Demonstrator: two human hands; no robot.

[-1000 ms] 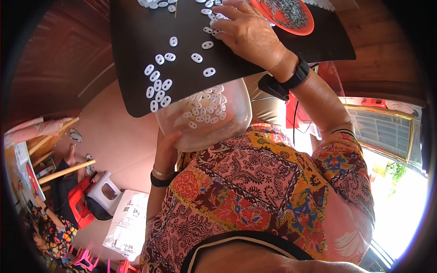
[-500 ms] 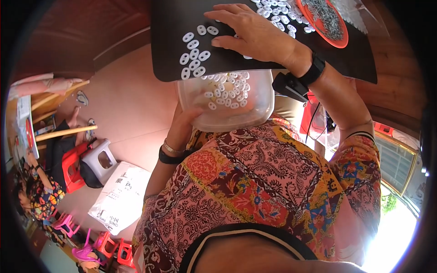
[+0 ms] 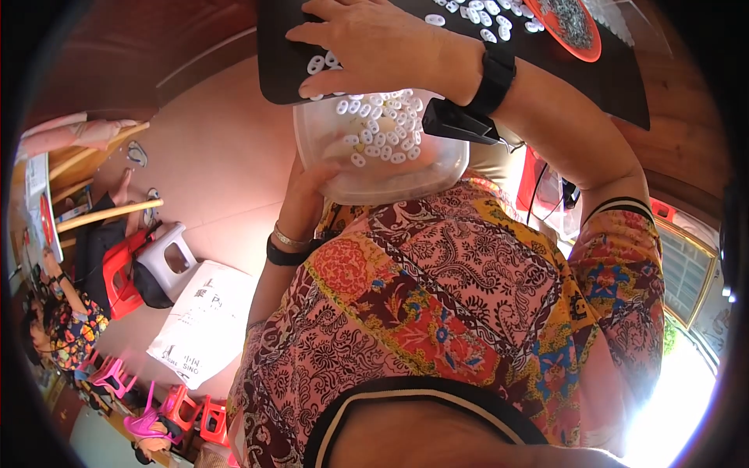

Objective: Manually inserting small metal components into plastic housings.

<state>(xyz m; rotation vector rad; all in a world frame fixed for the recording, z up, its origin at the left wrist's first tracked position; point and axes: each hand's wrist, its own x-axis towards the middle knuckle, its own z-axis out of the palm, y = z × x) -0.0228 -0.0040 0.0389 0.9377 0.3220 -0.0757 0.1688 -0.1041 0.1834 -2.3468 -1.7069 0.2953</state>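
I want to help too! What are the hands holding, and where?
The left hand cups the clear plastic tub of white rings under its base. The right hand holds nothing, lying flat on the black board.

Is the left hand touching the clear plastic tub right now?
Touching. The head view shows the left hand cupped against the tub's underside, with no gap.

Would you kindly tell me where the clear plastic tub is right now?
In the head view, the clear plastic tub sits upper centre, cupped from below by the left hand, just under the black mat's edge.

white printed sack (image 3: 204, 321) | on floor, lower left | beside red and grey stools (image 3: 148, 265)
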